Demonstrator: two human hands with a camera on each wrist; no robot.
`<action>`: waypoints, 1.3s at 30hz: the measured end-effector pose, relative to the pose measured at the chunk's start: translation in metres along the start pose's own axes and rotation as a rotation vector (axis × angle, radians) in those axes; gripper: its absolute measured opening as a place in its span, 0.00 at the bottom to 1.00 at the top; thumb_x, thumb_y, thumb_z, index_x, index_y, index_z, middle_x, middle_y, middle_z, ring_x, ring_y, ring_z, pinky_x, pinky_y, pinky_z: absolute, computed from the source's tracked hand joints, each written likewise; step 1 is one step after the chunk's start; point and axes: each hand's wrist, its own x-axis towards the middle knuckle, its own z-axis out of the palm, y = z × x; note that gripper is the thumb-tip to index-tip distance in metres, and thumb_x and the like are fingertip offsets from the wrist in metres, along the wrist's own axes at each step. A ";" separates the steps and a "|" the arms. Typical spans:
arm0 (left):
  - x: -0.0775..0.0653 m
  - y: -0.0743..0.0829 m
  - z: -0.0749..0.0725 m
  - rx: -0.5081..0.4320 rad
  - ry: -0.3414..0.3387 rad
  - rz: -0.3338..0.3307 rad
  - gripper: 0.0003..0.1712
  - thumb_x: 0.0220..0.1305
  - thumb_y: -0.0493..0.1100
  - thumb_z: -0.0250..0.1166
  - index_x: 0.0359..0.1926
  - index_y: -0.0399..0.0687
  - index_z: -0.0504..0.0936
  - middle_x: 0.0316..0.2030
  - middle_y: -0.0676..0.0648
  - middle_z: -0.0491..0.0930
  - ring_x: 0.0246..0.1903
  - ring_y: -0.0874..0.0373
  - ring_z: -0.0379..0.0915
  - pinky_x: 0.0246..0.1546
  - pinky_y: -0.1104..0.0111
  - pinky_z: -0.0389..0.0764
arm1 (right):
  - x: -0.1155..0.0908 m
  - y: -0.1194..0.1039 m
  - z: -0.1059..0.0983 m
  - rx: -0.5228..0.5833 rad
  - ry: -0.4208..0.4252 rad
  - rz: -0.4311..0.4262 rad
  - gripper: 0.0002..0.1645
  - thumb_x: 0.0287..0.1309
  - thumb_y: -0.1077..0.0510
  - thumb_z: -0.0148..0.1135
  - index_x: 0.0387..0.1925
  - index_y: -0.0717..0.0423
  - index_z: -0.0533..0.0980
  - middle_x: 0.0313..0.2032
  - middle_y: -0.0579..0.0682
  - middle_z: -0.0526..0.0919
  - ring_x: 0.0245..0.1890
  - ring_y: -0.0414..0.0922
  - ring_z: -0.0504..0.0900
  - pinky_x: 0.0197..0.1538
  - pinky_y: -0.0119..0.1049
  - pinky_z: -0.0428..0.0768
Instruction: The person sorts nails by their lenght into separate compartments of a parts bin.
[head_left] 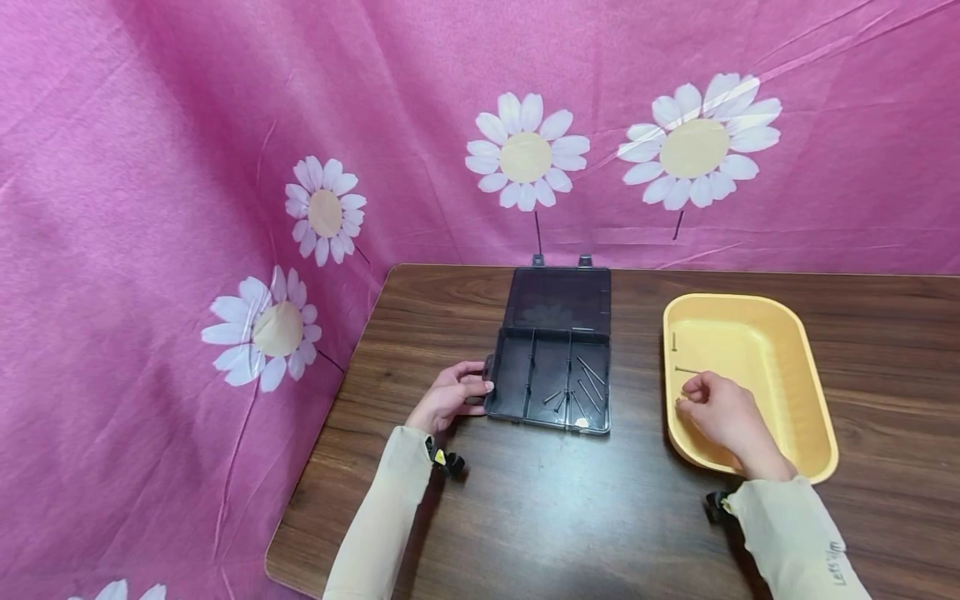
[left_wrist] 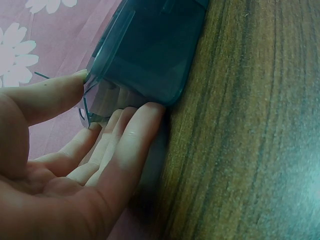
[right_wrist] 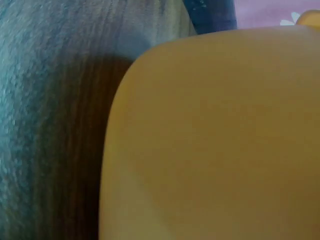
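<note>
A dark see-through compartment case [head_left: 511,375] lies on the table with its lid [head_left: 558,296] folded back. My left hand [head_left: 448,396] holds the left side of this case; in the left wrist view the thumb is at its upper edge and the fingers are against its lower side. Several thin nails [head_left: 588,383] lie in the case's right and middle compartments. My right hand [head_left: 723,412] reaches down into a yellow tub [head_left: 806,375], fingers bent near the left wall. One nail [head_left: 686,369] shows beside the knuckles, another [head_left: 673,342] farther back. I cannot tell whether the right fingertips grip anything.
Both containers stand on a brown wood-grain table [head_left: 510,517], the tub to the right of the case. A pink cloth [head_left: 420,100] with white daisies hangs behind and to the left. The tub's outer wall [right_wrist: 210,140] fills most of the right wrist view.
</note>
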 end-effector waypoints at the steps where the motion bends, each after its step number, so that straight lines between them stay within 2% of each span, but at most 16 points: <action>1: 0.000 0.000 0.000 0.000 -0.001 0.000 0.31 0.60 0.32 0.64 0.64 0.40 0.67 0.43 0.45 0.79 0.34 0.60 0.79 0.34 0.64 0.86 | 0.000 0.000 0.000 -0.008 0.001 -0.003 0.10 0.52 0.60 0.63 0.35 0.63 0.75 0.29 0.54 0.80 0.32 0.50 0.76 0.36 0.37 0.70; 10: -0.001 0.001 -0.001 0.003 -0.010 -0.001 0.31 0.61 0.32 0.64 0.64 0.41 0.67 0.45 0.44 0.80 0.34 0.60 0.80 0.34 0.64 0.86 | 0.002 -0.003 0.003 -0.062 -0.009 -0.052 0.08 0.47 0.64 0.62 0.31 0.64 0.73 0.26 0.55 0.75 0.29 0.52 0.73 0.32 0.37 0.68; 17: 0.001 -0.001 -0.001 0.008 -0.011 -0.003 0.31 0.61 0.33 0.64 0.64 0.41 0.67 0.47 0.42 0.79 0.34 0.59 0.80 0.35 0.63 0.86 | 0.004 -0.004 0.003 -0.074 -0.037 -0.017 0.06 0.48 0.66 0.57 0.31 0.63 0.74 0.26 0.55 0.77 0.29 0.53 0.74 0.31 0.36 0.68; 27: 0.001 -0.002 -0.001 -0.006 -0.010 -0.001 0.30 0.61 0.31 0.64 0.64 0.40 0.67 0.46 0.42 0.79 0.34 0.59 0.79 0.35 0.63 0.86 | 0.005 -0.006 0.003 -0.088 -0.046 -0.017 0.09 0.48 0.66 0.50 0.32 0.64 0.75 0.27 0.58 0.80 0.28 0.54 0.75 0.30 0.37 0.69; 39: 0.000 -0.001 0.000 -0.001 -0.002 0.000 0.30 0.61 0.32 0.64 0.64 0.41 0.67 0.49 0.40 0.78 0.38 0.60 0.78 0.37 0.63 0.86 | 0.005 -0.005 0.001 -0.087 -0.112 0.029 0.11 0.49 0.63 0.54 0.36 0.64 0.73 0.30 0.58 0.78 0.32 0.55 0.74 0.33 0.36 0.69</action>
